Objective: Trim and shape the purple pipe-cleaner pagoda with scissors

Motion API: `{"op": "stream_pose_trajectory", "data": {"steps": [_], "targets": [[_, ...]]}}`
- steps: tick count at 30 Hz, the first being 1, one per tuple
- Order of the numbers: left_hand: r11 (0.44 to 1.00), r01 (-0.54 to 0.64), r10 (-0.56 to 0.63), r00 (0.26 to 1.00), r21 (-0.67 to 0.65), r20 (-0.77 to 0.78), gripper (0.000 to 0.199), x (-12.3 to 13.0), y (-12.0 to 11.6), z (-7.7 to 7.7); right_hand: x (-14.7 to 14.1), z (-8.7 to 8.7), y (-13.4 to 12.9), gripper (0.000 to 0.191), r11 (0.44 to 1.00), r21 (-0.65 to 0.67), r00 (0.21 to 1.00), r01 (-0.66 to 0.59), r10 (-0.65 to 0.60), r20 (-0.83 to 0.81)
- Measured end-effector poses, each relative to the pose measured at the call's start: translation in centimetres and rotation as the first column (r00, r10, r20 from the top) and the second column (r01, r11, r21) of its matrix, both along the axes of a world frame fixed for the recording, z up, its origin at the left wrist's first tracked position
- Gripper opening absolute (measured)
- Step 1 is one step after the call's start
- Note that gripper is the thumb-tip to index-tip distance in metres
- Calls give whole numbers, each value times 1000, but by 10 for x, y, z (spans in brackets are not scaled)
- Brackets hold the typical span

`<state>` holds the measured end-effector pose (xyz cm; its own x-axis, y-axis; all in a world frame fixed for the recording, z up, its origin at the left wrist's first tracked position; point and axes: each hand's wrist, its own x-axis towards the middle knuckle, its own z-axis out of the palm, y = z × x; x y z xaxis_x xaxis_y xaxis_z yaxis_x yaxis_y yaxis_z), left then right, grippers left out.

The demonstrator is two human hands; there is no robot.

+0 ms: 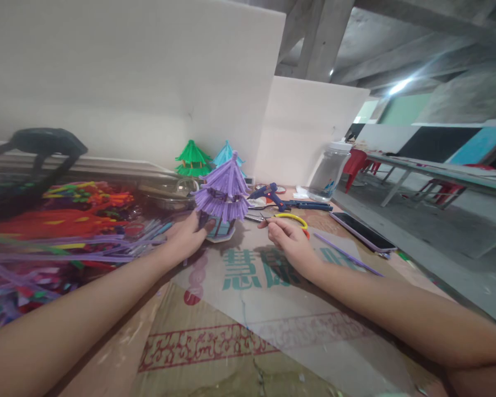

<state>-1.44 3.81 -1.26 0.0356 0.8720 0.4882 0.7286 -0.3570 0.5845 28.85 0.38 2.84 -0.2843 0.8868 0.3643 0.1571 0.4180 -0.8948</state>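
Note:
A purple two-tiered pagoda [227,190] made of fuzzy stems stands upright on a pale base with window shapes. My left hand [189,236] grips its lower left side, the fingers partly hidden behind the roof. Right of the pagoda, my right hand [287,237] is closed in a pinch, and what its fingertips hold is too small to make out. Just behind that hand lie yellow-handled scissors [294,219]. Past them rests a blue glue gun [273,197]. To the right of my right hand a single purple stem [347,253] lies on the board.
Green [192,159] and light blue [227,154] pagodas stand behind. Coloured stems [66,220] are heaped at left near a metal bowl [169,199]. A phone [362,231], dark-handled pliers [310,205] and a clear bottle [326,171] are at right. White boards [310,127] rise behind.

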Motion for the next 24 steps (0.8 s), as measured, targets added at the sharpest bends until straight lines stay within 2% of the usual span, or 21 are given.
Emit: {"op": "stream_pose_trajectory", "data": {"steps": [4, 6, 11, 13, 16, 20, 24], "targets": [[999, 19, -19, 1000, -32, -11, 36, 6, -3, 3, 1, -1, 1, 58, 1000, -12, 1000, -2, 2, 11], [999, 38, -37, 999, -21, 10, 36, 9, -6, 5, 0, -2, 1, 59, 1000, -13, 1000, -1, 1, 13], [999, 40, -39, 995, -10, 87, 68, 15, -10, 6, -1, 0, -1, 58, 1000, 4, 999, -12, 11, 30], [996, 90, -90, 987, 8, 133, 80, 16, -10, 5, -2, 2, -3, 56, 1000, 21, 999, -7, 6, 49], [983, 176, -185, 964, 59, 193, 85, 18, -8, 5, -3, 4, -4, 52, 998, 61, 995, -1, -5, 100], [987, 124, -138, 981, 104, 138, 67, 23, -12, 12, -4, 6, -5, 47, 994, 104, 989, -12, -4, 151], [999, 40, -41, 999, 31, 13, 38, 26, -18, 21, -5, 6, -5, 46, 993, 115, 989, -23, 6, 150]]}}
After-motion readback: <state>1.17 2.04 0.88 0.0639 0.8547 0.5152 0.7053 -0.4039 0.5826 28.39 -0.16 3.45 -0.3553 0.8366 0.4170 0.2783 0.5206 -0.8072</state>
